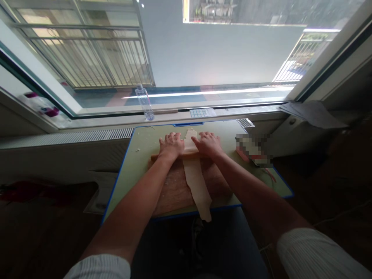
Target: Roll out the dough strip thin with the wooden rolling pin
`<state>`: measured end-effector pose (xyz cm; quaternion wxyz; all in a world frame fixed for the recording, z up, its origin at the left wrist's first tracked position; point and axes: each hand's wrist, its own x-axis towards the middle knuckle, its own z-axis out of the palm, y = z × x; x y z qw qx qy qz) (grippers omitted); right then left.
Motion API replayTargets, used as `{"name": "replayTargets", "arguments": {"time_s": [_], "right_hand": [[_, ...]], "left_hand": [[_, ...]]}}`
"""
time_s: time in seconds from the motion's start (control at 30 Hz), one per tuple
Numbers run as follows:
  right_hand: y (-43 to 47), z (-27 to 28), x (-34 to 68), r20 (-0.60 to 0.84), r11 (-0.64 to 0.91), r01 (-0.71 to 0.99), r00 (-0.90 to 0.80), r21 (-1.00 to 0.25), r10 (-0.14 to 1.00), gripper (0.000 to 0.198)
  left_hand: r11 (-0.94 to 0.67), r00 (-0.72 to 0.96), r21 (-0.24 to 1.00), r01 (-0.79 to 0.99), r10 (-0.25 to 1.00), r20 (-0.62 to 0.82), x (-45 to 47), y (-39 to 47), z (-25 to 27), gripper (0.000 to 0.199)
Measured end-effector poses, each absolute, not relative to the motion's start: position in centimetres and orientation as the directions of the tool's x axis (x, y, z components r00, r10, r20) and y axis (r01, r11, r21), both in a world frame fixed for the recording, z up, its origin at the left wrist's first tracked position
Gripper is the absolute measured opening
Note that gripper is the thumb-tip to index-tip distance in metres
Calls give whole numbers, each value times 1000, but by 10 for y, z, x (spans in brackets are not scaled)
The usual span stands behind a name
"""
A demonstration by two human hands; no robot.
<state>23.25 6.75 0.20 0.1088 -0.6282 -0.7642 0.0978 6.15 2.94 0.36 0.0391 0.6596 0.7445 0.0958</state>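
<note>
A long strip of rolled-out dough [196,180] runs down a wooden board [174,190], its near end hanging past the table's front edge. A wooden rolling pin [190,155] lies crosswise over the dough. My left hand [171,144] is laid palm down over the pin's left part, fingers stretched forward and slightly apart. To the right of the dough, my right hand [208,143] rests likewise, its thumb reaching onto the dough's edge. Neither hand wraps its fingers round the pin. Part of the pin is hidden under my hands and wrists.
The small green table [130,155] has a blue rim and some dough crumbs at left. A blurred-out object [252,151] lies at its right. A clear bottle [144,102] stands on the window sill, with papers [314,112] at the right and a window beyond.
</note>
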Motion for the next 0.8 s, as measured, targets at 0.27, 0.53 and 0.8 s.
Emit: {"name": "replayTargets", "arguments": {"time_s": [0.27, 0.53, 0.8], "right_hand": [[70, 4, 230, 72, 175, 942, -161, -285, 984, 62], [25, 0, 242, 75, 207, 937, -194, -282, 978, 61], [-39, -6, 248, 198, 250, 955, -217, -160, 956, 55]], "left_hand": [[106, -126, 187, 977, 987, 96, 64, 30, 7, 50], [88, -105, 185, 979, 991, 84, 71, -10, 1, 54], [93, -114, 154, 984, 984, 135, 83, -71, -5, 59]]}}
